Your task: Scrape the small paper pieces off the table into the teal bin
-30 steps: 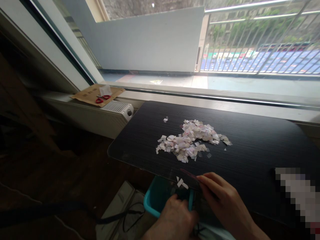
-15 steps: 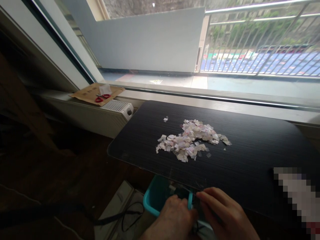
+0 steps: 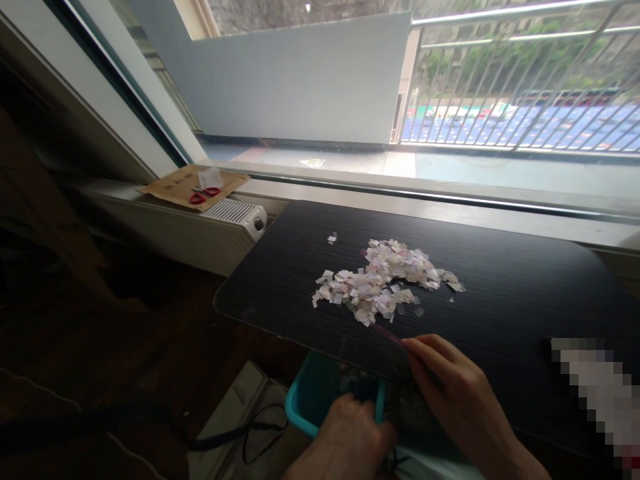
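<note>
A loose pile of small pale paper scraps (image 3: 385, 277) lies on the dark tabletop (image 3: 515, 287). Between its thumb and fingers, my right hand (image 3: 450, 380) pinches a thin purple strip (image 3: 387, 335), whose far end reaches the near edge of the pile. Lower down, my left hand (image 3: 350, 430) is at the mouth of a teal bin (image 3: 296, 403) below the table's front edge. Its fingers curl down and inward; what they hold, if anything, is hidden. Dim pale bits show inside the bin near the fingertips.
Red-handled scissors (image 3: 205, 195) rest on a brown envelope (image 3: 173, 187) on the sill, beside a white radiator (image 3: 235, 217). A blurred-out item (image 3: 595, 393) lies at the table's right. A black strap (image 3: 225, 437) runs near the bin.
My right hand has moved up from the bin to above the table edge, bringing the purple strip to the pile. My left hand has stayed at the bin.
</note>
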### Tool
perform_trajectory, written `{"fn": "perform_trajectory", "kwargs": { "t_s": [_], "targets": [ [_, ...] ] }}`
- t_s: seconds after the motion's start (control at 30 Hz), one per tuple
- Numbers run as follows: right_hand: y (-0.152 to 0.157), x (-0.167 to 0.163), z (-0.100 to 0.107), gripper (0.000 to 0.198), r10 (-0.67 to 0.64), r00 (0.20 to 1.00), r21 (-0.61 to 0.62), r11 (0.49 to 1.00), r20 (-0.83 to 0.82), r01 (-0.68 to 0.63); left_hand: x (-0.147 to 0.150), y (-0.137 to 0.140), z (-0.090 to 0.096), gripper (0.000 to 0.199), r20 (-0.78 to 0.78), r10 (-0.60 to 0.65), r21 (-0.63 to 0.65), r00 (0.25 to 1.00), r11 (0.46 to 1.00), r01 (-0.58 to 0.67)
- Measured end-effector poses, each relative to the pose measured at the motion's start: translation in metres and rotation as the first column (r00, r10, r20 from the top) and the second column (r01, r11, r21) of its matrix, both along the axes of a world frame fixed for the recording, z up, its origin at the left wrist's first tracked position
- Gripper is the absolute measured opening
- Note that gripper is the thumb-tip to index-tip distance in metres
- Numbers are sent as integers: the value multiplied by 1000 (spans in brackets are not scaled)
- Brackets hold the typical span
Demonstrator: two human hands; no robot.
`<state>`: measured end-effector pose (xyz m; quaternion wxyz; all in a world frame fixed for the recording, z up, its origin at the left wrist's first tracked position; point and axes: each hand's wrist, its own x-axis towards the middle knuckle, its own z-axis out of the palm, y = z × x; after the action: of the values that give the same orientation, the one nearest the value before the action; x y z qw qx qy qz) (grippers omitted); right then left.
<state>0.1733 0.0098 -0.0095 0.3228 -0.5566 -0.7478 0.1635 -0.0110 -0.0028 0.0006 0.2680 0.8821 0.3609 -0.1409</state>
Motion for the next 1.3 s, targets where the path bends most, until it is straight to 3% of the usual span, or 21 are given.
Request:
{"fn": "perform_trajectory", "kwargs": {
  "t_s": [0.1,0.33,0.57,0.73,0.87,1.03,1.2,1.3],
  "targets": [
    [7,0,0,21,-55,998,19,998,36,54,0,0,-1,32,-3,-15,27,1000,1000,15],
    [-2,-9,6,22,116,993,-64,991,11,-115,2,3,7,29,-38,-16,-34,999,999,14],
    [9,-1,7,19,-13,1000,-47,999,-3,13,-1,1,2,31,-36,22,-68,999,997,-24],
    [4,-4,9,19,57,996,-109,992,-72,-65,-5,0,-5,35,1,23,-60,1000,998,-23],
    [2,-6,11,17,-4,997,-92,996,-72,-3,-2,0,0,31,-13,6,-37,1000,999,-7],
    [2,-9,14,18,77,992,-147,985,-101,-91,0,1,5,32,-20,22,-29,1000,999,-23],
    [-1,-3,15,15,-12,1000,-97,995,-15,11,-1,2,3,31,-20,-20,-33,1000,999,19],
    [-1,-3,17,17,-7,1000,-96,995,-19,5,-1,1,3,32,-16,-18,-23,1000,1000,17]
  ]
}}
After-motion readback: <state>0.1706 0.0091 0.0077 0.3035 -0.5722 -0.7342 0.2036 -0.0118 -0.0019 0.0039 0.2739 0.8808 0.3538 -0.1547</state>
